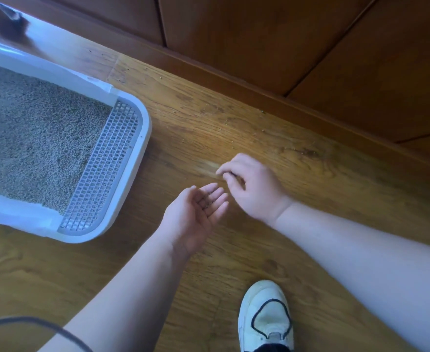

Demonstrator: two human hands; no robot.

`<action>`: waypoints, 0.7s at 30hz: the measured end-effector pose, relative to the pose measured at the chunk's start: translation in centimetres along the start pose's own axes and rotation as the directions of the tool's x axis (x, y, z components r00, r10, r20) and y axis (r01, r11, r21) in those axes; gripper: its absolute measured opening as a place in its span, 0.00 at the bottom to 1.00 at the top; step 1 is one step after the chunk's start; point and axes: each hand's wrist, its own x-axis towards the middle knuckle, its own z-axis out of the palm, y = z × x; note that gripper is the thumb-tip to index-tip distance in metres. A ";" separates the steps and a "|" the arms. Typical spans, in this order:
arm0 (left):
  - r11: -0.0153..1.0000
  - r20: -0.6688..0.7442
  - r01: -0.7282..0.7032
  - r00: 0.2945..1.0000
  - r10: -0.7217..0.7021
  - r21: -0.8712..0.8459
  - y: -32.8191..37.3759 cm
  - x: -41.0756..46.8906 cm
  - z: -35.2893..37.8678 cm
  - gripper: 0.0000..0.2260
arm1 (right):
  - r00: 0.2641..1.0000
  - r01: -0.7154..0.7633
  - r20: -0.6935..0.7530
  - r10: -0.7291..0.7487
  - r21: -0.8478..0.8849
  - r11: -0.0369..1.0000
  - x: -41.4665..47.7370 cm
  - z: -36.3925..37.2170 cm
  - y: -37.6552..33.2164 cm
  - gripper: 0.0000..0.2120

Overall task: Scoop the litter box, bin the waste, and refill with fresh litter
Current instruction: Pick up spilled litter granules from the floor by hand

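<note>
- Left hand (198,207), mid-frame, lies palm-up and flat open — a tray for a few stray grains.
- Right hand (249,184) curls beside it, fingertips pinched over the floor (310,189); any grain between them is too small to tell.
- Litter box (143,138) sits at left, filled level.

litter box (132,174) left, hands (221,196) right — shoe (266,318) nearest

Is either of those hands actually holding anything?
The left hand, palm up, cradles a few small dark litter grains on its fingers. The right hand pinches just above the wooden floor; whether it grips a grain cannot be told.
</note>
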 end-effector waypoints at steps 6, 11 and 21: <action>1.000 -0.018 -0.017 1.000 0.017 0.014 -0.1 0.5 0.9 0.19 | 0.784 -0.575 -0.297 0.546 -0.014 0.818 3.7 -3.0 7.6 0.07; 0.998 -0.001 -0.048 0.999 0.048 0.033 1.9 1.6 4.5 0.19 | 0.755 -0.633 -0.264 0.600 -0.059 0.772 5.7 -3.0 8.4 0.04; 0.996 0.030 -0.070 0.997 0.068 0.058 3.2 1.2 5.5 0.18 | 0.752 -0.636 -0.312 0.581 -0.113 0.763 6.8 -2.0 8.6 0.07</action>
